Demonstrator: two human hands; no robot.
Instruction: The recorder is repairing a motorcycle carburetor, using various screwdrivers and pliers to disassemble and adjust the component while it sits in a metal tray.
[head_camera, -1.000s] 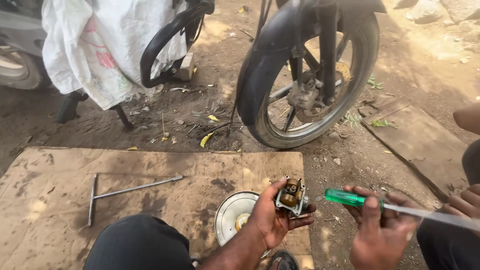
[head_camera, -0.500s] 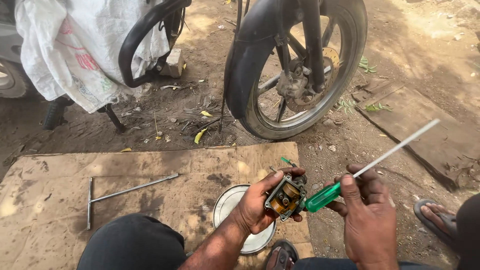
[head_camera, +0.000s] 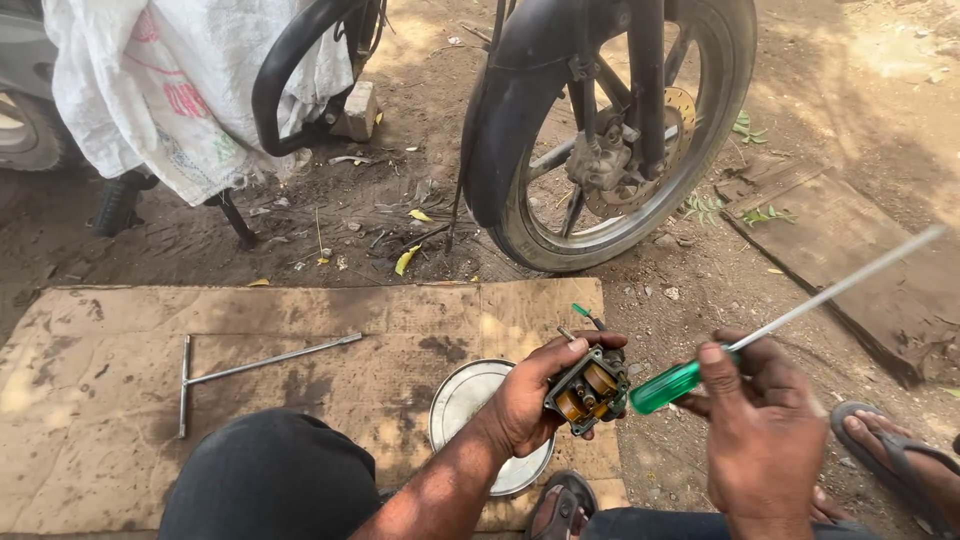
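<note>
Dusty bare ground fills the scene, with a worn sheet of cardboard (head_camera: 300, 330) spread flat across the near left and middle. Its far edge runs just short of a motorcycle's front wheel (head_camera: 610, 130), which stands upright at the far middle, and its right edge ends about under the hands, where open dirt takes over. Most of the cardboard is bare, so the widest open room lies to the left of the hands.

On that sheet, well left of the hands, lies a T-handled metal wrench (head_camera: 250, 365), flat, its long shaft pointing right. A round metal dish (head_camera: 470, 405) sits on the cardboard just beneath the left forearm. At far left a white woven sack (head_camera: 150, 90) hangs over another vehicle, beside a black curved guard bar (head_camera: 290, 80). To the right, a weathered wooden plank (head_camera: 850, 250) lies on the dirt, and a sandalled foot (head_camera: 890, 450) rests at the near right. A dark-clothed knee (head_camera: 270, 485) rises at the near edge, closing off the space below the left arm.

The left hand (head_camera: 530, 400) reaches in from below, fingers curled around a small metal carburetor part (head_camera: 588, 388) with brass-coloured pieces showing, held above the dish's right rim. The right hand (head_camera: 760, 420) is closed around the green handle of a screwdriver (head_camera: 680, 382), handle end touching the part, its long shaft slanting up and away to the right.
</note>
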